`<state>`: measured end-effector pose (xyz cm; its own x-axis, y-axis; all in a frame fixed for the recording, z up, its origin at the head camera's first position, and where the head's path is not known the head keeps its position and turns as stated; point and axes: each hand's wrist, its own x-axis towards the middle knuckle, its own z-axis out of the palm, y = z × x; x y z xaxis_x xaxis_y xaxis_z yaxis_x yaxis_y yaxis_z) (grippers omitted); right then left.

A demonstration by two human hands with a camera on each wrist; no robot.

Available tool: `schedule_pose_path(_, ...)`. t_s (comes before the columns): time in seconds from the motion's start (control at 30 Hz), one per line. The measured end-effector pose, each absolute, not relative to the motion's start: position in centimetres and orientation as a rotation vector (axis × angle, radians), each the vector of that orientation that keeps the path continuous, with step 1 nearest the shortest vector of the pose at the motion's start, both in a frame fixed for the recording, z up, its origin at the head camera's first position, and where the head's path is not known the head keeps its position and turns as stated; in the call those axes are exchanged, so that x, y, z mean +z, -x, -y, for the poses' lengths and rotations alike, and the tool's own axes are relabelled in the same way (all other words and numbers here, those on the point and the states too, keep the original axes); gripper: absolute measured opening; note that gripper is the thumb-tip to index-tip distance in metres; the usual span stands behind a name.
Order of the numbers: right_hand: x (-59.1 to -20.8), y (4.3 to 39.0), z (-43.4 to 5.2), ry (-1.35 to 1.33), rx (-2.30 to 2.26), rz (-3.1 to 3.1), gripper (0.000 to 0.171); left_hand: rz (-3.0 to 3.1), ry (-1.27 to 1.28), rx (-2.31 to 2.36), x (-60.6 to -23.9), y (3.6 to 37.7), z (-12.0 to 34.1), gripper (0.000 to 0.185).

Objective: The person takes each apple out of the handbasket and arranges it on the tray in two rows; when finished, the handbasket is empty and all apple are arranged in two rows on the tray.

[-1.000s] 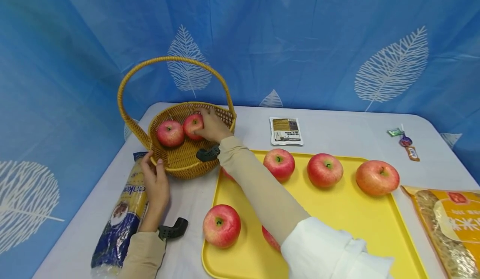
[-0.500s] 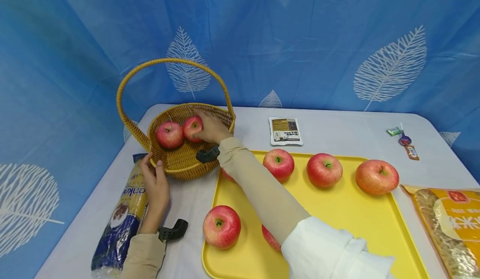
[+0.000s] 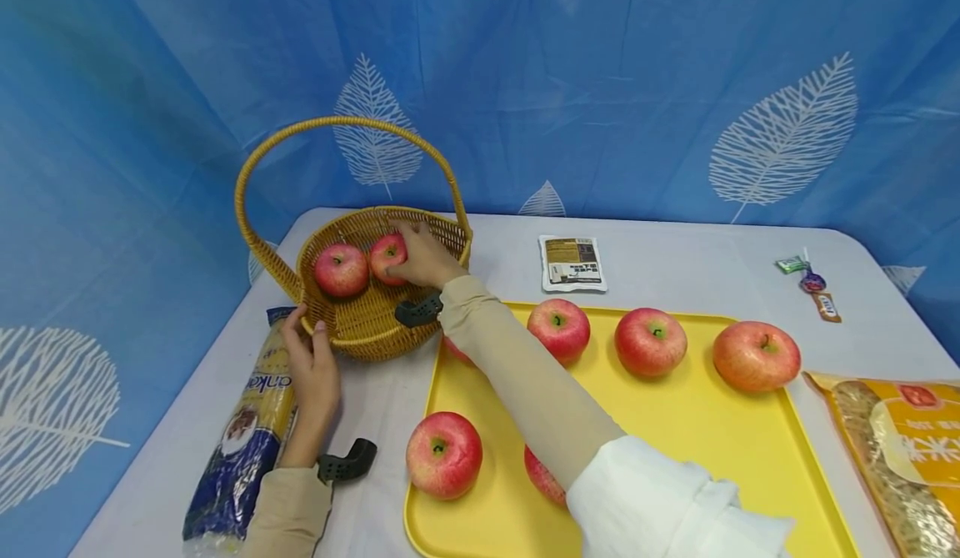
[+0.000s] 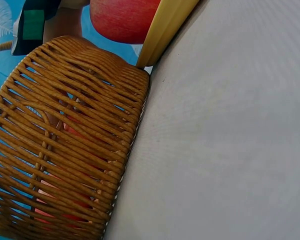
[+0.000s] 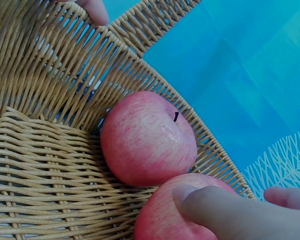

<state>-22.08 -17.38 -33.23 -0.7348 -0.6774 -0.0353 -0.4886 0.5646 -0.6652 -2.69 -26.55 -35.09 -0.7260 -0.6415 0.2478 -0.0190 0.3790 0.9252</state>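
The head view looks from above the near side of the table (image 3: 675, 258), forward and down toward the far curtain (image 3: 660, 82); it is the widest, covering the whole basket (image 3: 367, 343) and most of the yellow tray (image 3: 660, 449). The left wrist view sits low, close and turned sideways, facing the basket's outer wall. The right wrist view is close above, angled down and leftward into the basket. All three include the basket; the head and right wrist views share its interior, with the left apple (image 5: 147, 140) and right apple (image 5: 160, 215).
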Motion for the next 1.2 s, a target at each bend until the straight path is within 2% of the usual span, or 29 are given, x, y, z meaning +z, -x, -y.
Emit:
schedule_pose_path(0.27,-33.17,21.98,17.37,1.056,-0.816,-2.559,0.075,2.046,-0.567,-1.377,-35.0,2.64,26.6,0.041)
schedule_pose_path(0.6,-33.57,21.7,17.31,1.069,-0.767,-2.532,0.053,2.043,-0.572,-1.366,-35.29,2.61,26.64,0.041)
schedule_pose_path(1.2,-32.9,21.85,17.25,0.87,-0.797,-2.689,0.062,2.031,-0.543,-1.369,-35.36,2.92,26.88,0.041)
